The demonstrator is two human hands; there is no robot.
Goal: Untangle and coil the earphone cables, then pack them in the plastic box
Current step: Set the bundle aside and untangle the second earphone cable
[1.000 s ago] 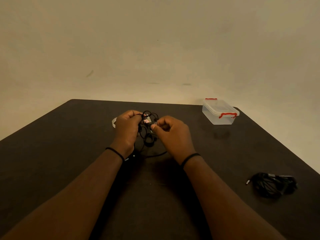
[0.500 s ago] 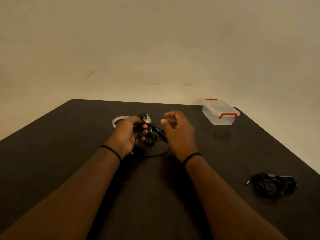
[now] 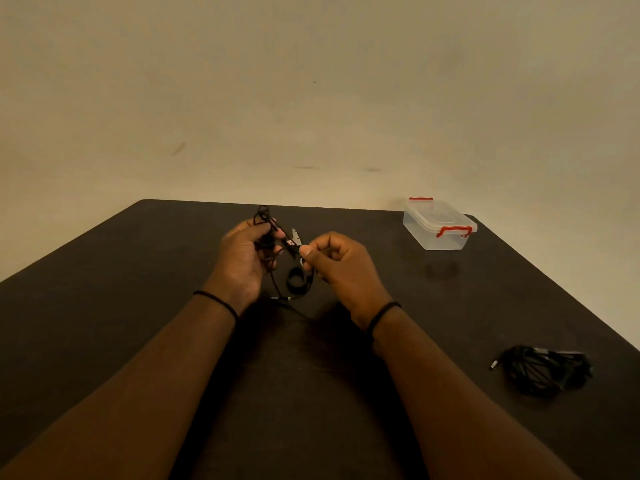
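A tangled black earphone cable [image 3: 294, 271] hangs between both hands above the middle of the dark table [image 3: 104, 306], loops drooping toward the surface. The left hand [image 3: 244, 261] curls its fingers around a bunch of the cable, a loop sticking up above them. The right hand [image 3: 341, 265] pinches a strand between thumb and forefinger. A second bundle of black cable [image 3: 545, 370] lies near the right edge. The lidded clear plastic box [image 3: 438, 225] with red clips sits at the far right corner.
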